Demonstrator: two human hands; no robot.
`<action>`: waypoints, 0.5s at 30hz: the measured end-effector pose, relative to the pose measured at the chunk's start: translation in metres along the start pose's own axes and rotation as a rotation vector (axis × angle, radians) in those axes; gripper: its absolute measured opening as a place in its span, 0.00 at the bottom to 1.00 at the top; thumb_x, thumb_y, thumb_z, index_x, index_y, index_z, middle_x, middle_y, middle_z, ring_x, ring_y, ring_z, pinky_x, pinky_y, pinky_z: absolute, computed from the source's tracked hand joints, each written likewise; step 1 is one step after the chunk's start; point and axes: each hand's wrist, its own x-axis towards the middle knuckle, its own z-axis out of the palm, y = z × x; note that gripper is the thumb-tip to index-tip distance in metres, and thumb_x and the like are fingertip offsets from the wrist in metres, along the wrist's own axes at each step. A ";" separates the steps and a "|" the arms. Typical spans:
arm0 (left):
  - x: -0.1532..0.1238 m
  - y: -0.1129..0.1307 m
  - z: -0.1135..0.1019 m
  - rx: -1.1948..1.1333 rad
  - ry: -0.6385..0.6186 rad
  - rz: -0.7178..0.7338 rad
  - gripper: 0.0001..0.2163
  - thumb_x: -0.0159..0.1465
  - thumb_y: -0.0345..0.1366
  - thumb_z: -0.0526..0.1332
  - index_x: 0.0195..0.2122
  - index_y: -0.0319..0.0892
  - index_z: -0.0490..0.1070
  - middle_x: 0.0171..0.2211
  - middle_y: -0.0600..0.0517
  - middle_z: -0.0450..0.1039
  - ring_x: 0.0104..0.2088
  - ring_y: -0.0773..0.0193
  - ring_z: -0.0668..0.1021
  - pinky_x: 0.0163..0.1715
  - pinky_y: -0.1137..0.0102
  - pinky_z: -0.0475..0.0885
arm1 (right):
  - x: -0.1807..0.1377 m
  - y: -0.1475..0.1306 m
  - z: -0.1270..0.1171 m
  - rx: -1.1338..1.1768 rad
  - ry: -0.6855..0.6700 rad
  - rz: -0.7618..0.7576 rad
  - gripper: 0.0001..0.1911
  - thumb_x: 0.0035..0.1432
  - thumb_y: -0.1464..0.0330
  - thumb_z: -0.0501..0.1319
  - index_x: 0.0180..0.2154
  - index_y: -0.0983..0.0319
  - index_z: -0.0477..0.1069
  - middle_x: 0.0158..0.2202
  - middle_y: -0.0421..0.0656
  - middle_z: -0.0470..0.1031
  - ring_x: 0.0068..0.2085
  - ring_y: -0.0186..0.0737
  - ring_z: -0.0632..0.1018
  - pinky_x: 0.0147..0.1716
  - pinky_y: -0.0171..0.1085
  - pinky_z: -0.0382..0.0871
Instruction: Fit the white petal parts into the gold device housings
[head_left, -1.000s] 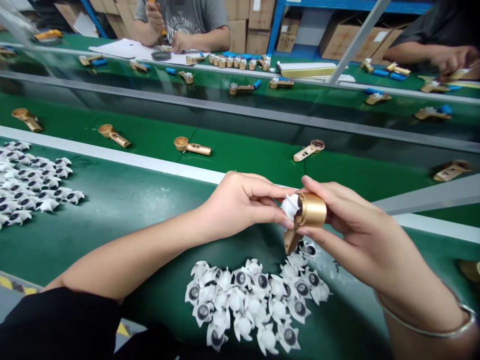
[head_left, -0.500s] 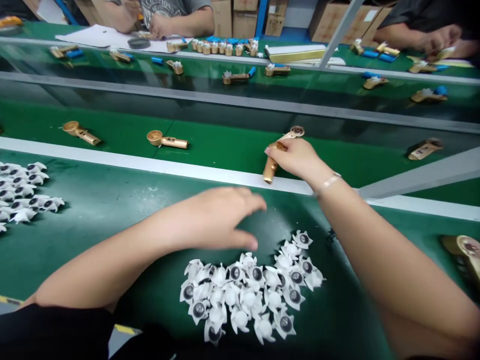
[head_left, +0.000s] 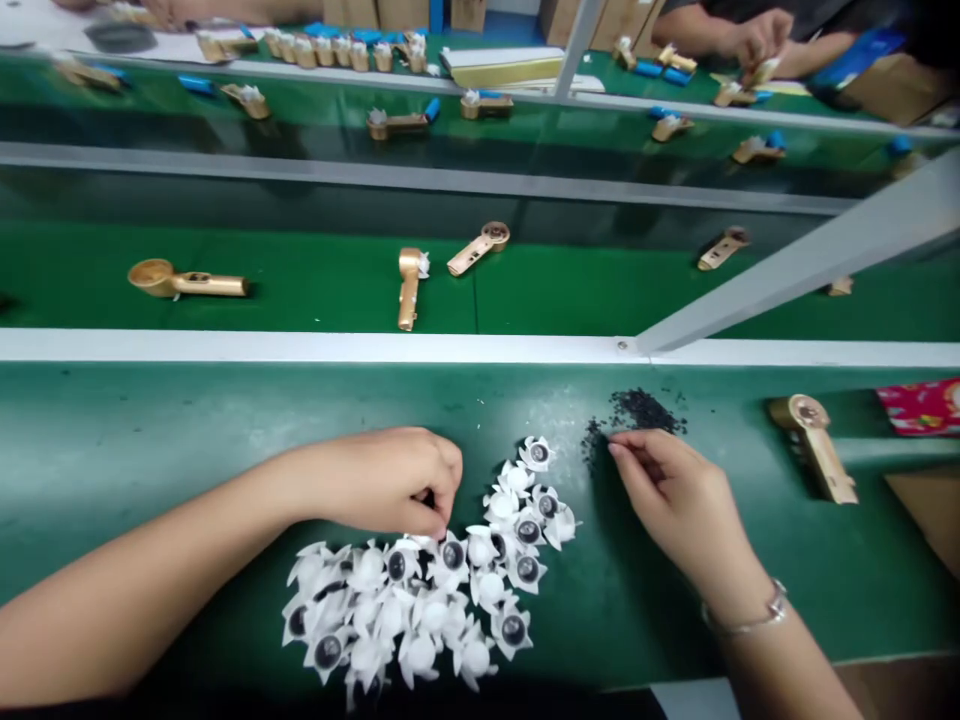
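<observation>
My left hand is closed, its thumb and forefinger pinched at a white fan blade on the upper edge of a pile of white fan blades. Several blades show dark round hubs. Over to the right, the fingertips of my right hand press together at the edge of a heap of tiny black parts; whatever they pinch is too small to make out. Beyond the white rail, a gold handheld fan housing with a white blade at its head lies on the green belt.
Another gold housing lies at right, near a red patterned packet. More housings, such as one with a round head, lie along the belt. A slanted grey post rises from the white rail. Co-workers' hands work across the line.
My right hand has let go of the gold fan housing on the belt and come back to the black parts. My left hand has closed at the blade pile. The view has swung right.
</observation>
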 end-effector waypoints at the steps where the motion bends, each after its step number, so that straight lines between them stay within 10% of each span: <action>1: 0.000 0.000 0.001 -0.002 -0.002 -0.002 0.06 0.64 0.32 0.64 0.31 0.45 0.80 0.37 0.54 0.76 0.35 0.68 0.78 0.32 0.73 0.67 | -0.006 0.002 0.003 -0.007 0.009 -0.020 0.05 0.67 0.69 0.59 0.41 0.60 0.74 0.36 0.45 0.79 0.34 0.40 0.80 0.33 0.38 0.77; 10: -0.003 -0.013 -0.019 0.154 0.372 -0.137 0.11 0.67 0.43 0.59 0.39 0.43 0.78 0.44 0.49 0.74 0.34 0.65 0.76 0.34 0.71 0.68 | 0.003 0.004 0.009 -0.099 -0.094 -0.197 0.10 0.69 0.71 0.56 0.42 0.63 0.76 0.41 0.49 0.79 0.39 0.44 0.80 0.42 0.43 0.77; 15: -0.012 -0.009 -0.018 0.222 0.242 -0.166 0.25 0.61 0.52 0.66 0.58 0.51 0.72 0.53 0.48 0.71 0.40 0.59 0.78 0.35 0.70 0.69 | 0.009 0.008 0.013 -0.112 -0.140 -0.208 0.11 0.69 0.69 0.54 0.39 0.62 0.74 0.39 0.51 0.78 0.39 0.48 0.79 0.42 0.47 0.76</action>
